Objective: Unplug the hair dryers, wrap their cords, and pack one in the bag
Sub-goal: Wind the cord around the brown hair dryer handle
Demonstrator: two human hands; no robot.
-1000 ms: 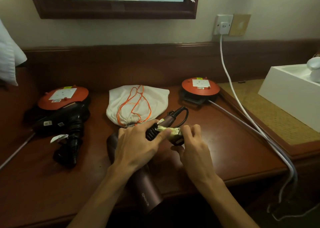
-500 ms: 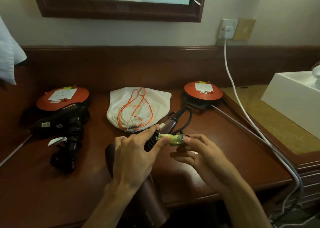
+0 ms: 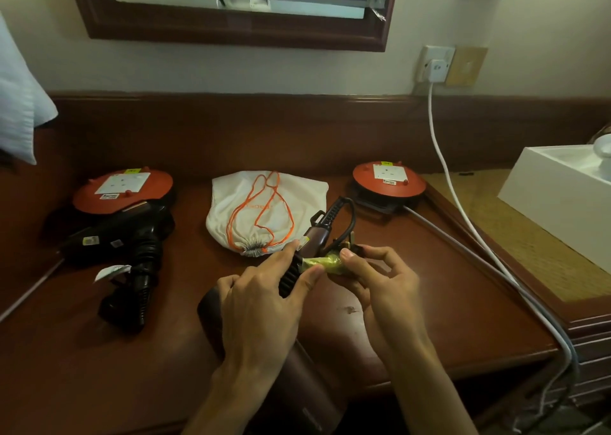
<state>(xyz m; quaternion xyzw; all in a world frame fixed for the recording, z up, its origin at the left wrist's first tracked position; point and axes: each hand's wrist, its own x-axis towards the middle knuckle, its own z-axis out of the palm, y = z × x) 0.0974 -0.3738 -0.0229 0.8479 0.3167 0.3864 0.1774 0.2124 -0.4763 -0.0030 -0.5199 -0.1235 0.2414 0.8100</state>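
A maroon hair dryer point(image 3: 307, 385) lies on the wooden desk in front of me, its barrel over the near edge and its handle pointing away. My left hand point(image 3: 261, 305) grips the handle over the wrapped black cord point(image 3: 291, 272). My right hand point(image 3: 380, 286) pinches the plug point(image 3: 330, 261), which is wrapped in yellow-green tape, beside the handle. A black hair dryer point(image 3: 132, 236) with its cord wound on the handle lies at the left. A white drawstring bag point(image 3: 264, 213) with orange cord lies flat behind my hands.
Two orange cord reels sit at the back: the left reel point(image 3: 124, 186) and the right reel point(image 3: 388, 178). A white cable point(image 3: 456, 183) runs from the wall socket point(image 3: 436, 68) down the desk's right edge. A white box point(image 3: 562, 190) stands at the right.
My right hand has turned palm up and lifted the taped plug off the handle. The camera has tilted up a little. The left hand stays on the handle.
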